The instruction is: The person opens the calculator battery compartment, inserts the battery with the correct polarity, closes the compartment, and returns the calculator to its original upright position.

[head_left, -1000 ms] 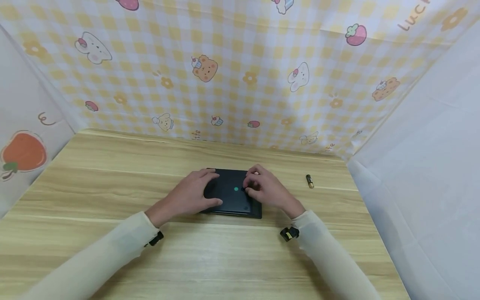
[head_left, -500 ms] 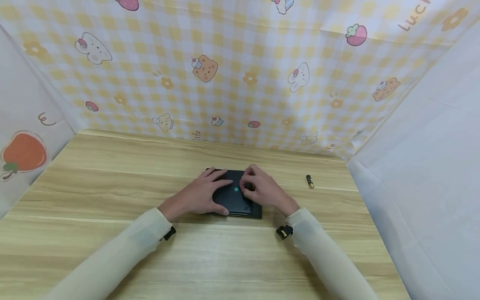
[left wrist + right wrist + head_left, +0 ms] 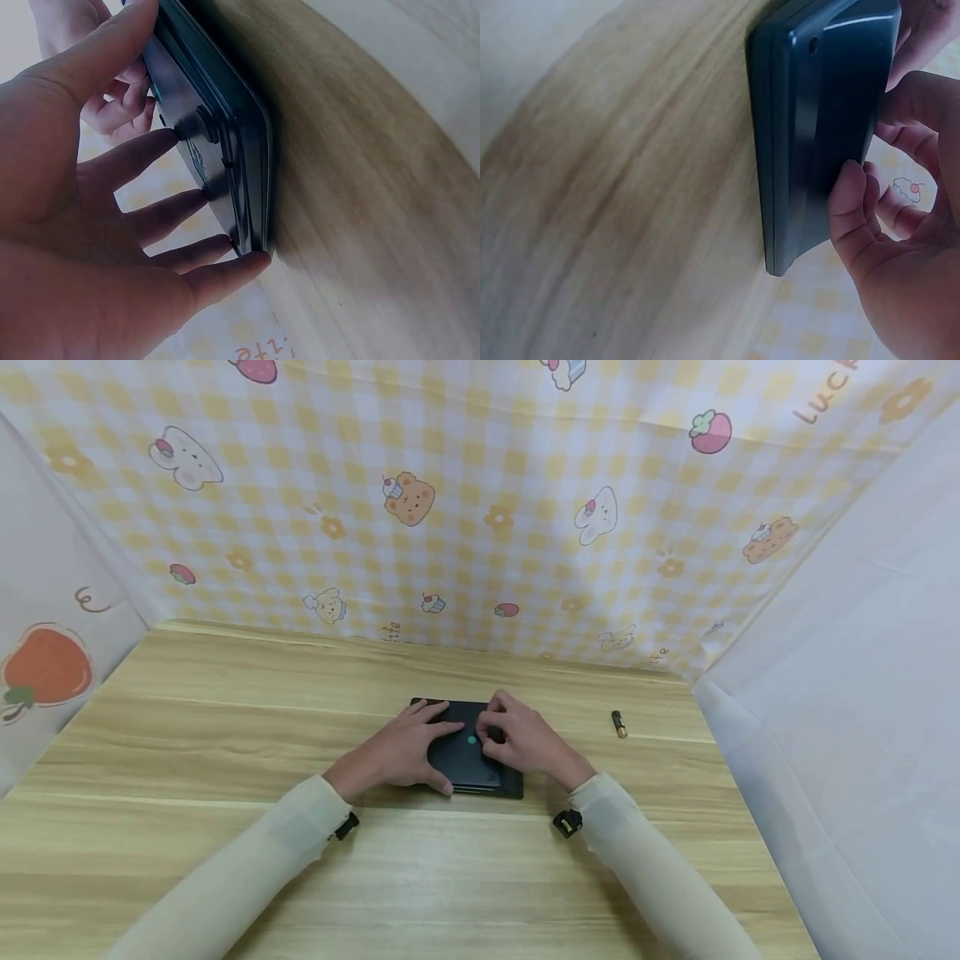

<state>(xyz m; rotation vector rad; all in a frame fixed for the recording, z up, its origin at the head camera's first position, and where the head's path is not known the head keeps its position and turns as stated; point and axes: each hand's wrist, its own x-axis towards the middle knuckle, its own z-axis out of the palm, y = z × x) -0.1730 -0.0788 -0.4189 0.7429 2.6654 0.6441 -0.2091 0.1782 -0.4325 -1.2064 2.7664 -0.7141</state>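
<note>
A flat black device, resembling a desk calculator turned face down, lies on the table. Its back carries a small green dot and, in the left wrist view, a round foot. My left hand rests on its left part, fingers spread, with the thumb at the near edge and the little fingertip at a corner. My right hand has curled fingers, their tips with the thumb against the right half of the device's back. I cannot tell whether something small is pinched there.
A small black and gold battery lies on the wooden table to the right of the device. Behind stands a yellow checked cloth, with white cloth at the right side.
My left hand has moved right over the device and settled on it, its thumb now at the near edge. My right fingertips have shifted slightly left, towards the green dot.
</note>
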